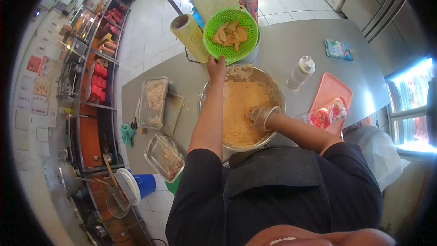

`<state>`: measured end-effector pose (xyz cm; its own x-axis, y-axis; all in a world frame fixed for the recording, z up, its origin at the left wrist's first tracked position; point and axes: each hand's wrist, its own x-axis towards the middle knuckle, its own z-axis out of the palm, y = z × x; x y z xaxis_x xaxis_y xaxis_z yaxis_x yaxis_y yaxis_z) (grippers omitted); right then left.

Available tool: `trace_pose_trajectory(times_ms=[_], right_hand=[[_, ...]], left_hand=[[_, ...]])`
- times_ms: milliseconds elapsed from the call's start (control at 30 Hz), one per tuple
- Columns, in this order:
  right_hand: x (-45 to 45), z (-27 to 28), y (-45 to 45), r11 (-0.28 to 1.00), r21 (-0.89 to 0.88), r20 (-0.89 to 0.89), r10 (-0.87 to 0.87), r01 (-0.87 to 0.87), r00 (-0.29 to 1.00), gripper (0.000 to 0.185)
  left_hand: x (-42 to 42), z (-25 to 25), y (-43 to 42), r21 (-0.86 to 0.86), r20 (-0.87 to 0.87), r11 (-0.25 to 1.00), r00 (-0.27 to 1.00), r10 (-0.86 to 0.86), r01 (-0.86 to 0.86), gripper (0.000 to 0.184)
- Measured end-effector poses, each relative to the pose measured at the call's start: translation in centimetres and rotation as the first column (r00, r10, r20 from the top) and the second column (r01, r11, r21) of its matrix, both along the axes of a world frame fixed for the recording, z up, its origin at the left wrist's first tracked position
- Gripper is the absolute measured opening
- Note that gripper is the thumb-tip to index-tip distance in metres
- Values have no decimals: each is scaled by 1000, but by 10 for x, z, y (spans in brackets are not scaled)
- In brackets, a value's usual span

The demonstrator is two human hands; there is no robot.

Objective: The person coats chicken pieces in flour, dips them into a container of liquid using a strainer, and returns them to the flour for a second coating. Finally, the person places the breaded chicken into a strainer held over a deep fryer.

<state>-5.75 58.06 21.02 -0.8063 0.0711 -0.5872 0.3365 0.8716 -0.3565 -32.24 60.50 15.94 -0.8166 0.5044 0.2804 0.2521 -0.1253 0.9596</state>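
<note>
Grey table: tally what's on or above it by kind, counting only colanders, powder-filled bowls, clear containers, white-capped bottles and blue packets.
Colanders: 1
Powder-filled bowls: 1
Clear containers: 2
White-capped bottles: 1
Blue packets: 1
Total: 6

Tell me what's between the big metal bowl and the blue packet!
A white-capped bottle is between the bowl and the blue packet, with bare table on either side, as the head view shows.

The colander (pixel 227 15) is glossy plastic, the bowl (pixel 279 92) and table (pixel 300 41) smooth metal.
</note>
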Motion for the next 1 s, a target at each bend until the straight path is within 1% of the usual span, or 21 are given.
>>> trace_pose_trajectory(times_ms=[100, 200, 300, 400, 500, 600, 667, 767, 800, 833, 867, 900, 1000], right_hand=[[0, -6, 0, 1000, 16, -29, 7, -7, 1000, 49], [2, 5, -1, 1000, -1, -14, 3, -3, 1000, 49], [1, 6, -2, 1000, 2, -13, 8, -8, 1000, 44], [3, 7, -1, 1000, 18, -31, 9, -8, 999, 40], [13, 13, -4, 999, 41, -59, -14, 17, 998, 36], [22, 18, -7, 999, 35, -103, -17, 21, 995, 33], [29, 10, -10, 1000, 6, -122, -4, 5, 992, 31], [60, -31, -1, 1000, 14, -357, 29, -25, 934, 32], [64, -23, -3, 1000, -12, -324, 2, -6, 946, 33], [61, -2, -2, 999, -31, -292, -24, 15, 956, 35], [61, 7, 0, 998, -46, -265, -48, 37, 963, 37], [68, -17, 1, 1000, -27, -400, -9, -2, 916, 35], [63, 11, 2, 999, 29, -327, 47, -40, 944, 34]], left_hand=[[9, 21, -6, 80, 27, 997, 999, -23, 20, 14], [17, 36, -18, -15, -80, 1000, 997, 17, -18, 10], [23, 41, -43, -128, -259, 988, 964, 55, -91, 9], [43, 44, -80, -14, -385, 993, 917, 102, -117, 11], [65, 48, -126, -114, -598, 963, 791, 129, -243, 12], [83, 51, -164, -175, -732, 952, 680, 45, -252, 13], [92, 49, -180, -190, -820, 952, 572, -19, -241, 17], [95, 56, -190, -256, -896, 943, 419, -149, -212, 22], [94, 60, -191, -278, -912, 939, 364, -191, -202, 24], [93, 64, -189, -280, -914, 942, 350, -204, -182, 24], [93, 66, -187, -279, -919, 946, 331, -214, -164, 25], [92, 71, -185, -272, -926, 951, 307, -218, -147, 26], [92, 91, -187, -341, -902, 921, 342, -264, -191, 21]])
